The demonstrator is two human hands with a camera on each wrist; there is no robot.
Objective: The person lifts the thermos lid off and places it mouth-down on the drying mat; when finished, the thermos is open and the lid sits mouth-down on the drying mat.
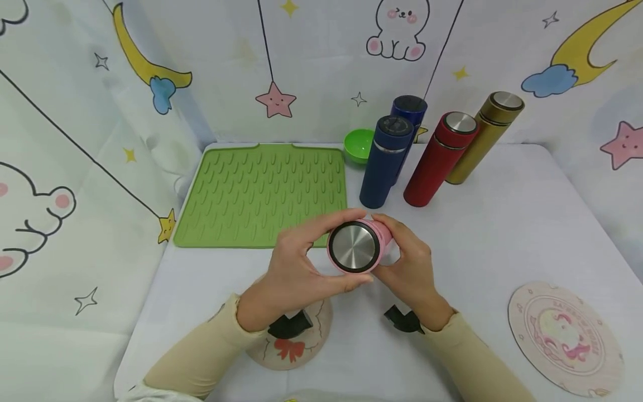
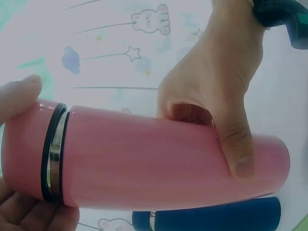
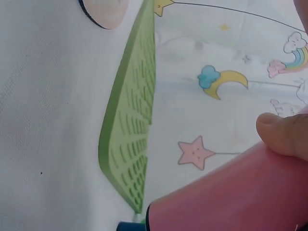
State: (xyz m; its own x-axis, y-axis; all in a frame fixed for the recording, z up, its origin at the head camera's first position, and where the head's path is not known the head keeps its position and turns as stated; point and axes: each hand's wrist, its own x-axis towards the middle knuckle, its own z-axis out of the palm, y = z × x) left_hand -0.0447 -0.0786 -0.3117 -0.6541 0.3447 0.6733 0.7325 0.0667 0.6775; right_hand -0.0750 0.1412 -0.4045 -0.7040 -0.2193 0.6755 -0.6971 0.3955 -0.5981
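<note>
Head view: left hand (image 1: 293, 262) and right hand (image 1: 412, 268) are grasping the pink bottle (image 1: 358, 246) over the counter (image 1: 477, 234). Left wrist view: left fingers (image 2: 45, 214) are enclosing its cap (image 2: 24, 149), right fingers (image 2: 235, 134) its body (image 2: 139, 159). Right wrist view: a thumb (image 3: 284, 134) is contacting it.

Overhead and wrist views share the pink bottle (image 1: 354, 247).

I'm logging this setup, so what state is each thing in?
Pink flask: lid on, held; tightness unclear
Left hand: gripping lid
Right hand: gripping pink flask
Front blue flask: upright, lid on
Rear blue flask: upright, lid on
Red flask: upright, lid on
Gold flask: upright, lid on
Green bowl: upright, partly hidden
Green mat: flat
Left round mat: flat
Right round mat: flat
</note>
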